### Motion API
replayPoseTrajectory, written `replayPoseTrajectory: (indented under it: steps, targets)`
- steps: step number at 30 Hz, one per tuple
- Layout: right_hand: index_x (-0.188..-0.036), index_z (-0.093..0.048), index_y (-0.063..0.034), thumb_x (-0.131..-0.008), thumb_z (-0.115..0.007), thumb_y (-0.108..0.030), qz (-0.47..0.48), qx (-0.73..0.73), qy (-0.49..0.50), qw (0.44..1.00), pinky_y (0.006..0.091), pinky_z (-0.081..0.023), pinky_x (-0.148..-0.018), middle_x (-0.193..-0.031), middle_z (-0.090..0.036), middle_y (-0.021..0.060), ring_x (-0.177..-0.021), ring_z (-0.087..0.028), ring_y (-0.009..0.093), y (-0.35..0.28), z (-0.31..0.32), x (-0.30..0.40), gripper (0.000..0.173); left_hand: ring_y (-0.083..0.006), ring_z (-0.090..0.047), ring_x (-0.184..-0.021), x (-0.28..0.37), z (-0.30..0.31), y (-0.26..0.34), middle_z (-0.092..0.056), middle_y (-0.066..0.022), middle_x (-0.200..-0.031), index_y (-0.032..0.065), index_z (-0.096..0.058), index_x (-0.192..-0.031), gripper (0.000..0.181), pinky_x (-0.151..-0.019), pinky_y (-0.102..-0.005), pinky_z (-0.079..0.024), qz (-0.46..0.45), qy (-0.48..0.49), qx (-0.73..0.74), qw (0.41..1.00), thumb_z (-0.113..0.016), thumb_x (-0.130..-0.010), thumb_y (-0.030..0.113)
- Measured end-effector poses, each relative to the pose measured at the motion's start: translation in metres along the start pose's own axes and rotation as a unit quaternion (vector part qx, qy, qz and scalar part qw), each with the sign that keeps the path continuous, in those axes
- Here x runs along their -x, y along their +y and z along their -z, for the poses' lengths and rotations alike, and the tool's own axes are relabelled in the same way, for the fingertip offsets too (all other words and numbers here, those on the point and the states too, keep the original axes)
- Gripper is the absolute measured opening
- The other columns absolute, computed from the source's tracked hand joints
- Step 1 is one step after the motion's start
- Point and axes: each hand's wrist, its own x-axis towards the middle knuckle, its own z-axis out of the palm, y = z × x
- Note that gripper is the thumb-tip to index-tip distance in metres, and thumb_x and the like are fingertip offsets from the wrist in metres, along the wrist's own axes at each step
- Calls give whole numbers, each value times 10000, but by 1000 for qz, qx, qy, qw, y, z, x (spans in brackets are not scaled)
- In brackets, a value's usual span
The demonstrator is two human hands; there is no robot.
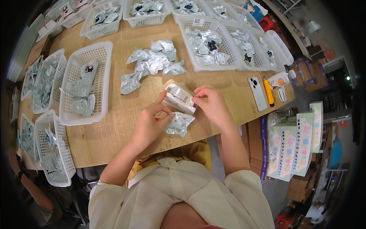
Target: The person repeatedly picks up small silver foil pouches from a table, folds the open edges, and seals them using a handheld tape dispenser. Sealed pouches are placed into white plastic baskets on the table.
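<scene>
A white tape dispenser (178,98) with a roll in it lies on the wooden table before me. Thumb and index finger of my left hand (150,121) pinch the upper left corner of a silver foil pouch (180,124), while another finger of that hand reaches the dispenser's left end. The pouch rests near the table's front edge, just below the dispenser. My right hand (211,103) has its thumb and fingertips together at the dispenser's right end. Whether clear tape is between those fingertips is too small to tell.
Several foil pouches (154,63) lie beyond the dispenser. White plastic baskets (107,86) of pouches stand left and behind. A phone (257,94), a yellow utility knife (268,92) and a white cable (282,94) lie at right. At lower left shows another person's arm (37,191).
</scene>
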Motion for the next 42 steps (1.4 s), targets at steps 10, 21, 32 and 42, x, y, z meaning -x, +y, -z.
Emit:
replayPoseTrajectory:
  steps: [10,21,32,42]
  targets:
    - [-859,-647,55,-835,-606,5,-187,-395,-106,893,301,-447,-924,-1250,-501,117,-1061,-557,189,34,25,8,69,-245,-451,-1261,0,-2,-12,-422,-246,-1357,-2,-606,-758,88,-547,-224,-473,-15,-1,24,1000,-692,-749,-15]
    - [-879,-652,66,-828,-627,-6,-168,-359,-133,909,290,-419,-942,-1280,-490,135,-1142,-503,198,61,15,8,91,-185,-570,-1133,1,-3,-14,-443,-219,-1353,-5,-615,-750,84,-518,-214,-459,-19,13,31,999,-699,-749,-3]
    - [-816,-646,24,-799,-648,-10,-153,-416,64,894,361,-307,-1056,-1378,-407,154,-1275,-407,238,43,17,37,38,-94,-599,-995,9,-4,-3,-430,-217,-1375,-33,-611,-783,57,-547,-187,-476,29,62,52,996,-664,-770,-53]
    - [-820,-666,-31,-769,-721,-57,77,-302,136,941,384,-208,-1098,-1415,-336,109,-1309,-337,210,-40,-47,56,79,-321,-445,-1252,24,-28,37,-514,-202,-1261,-30,-565,-789,98,-688,-262,-591,-147,215,66,963,-616,-781,-113]
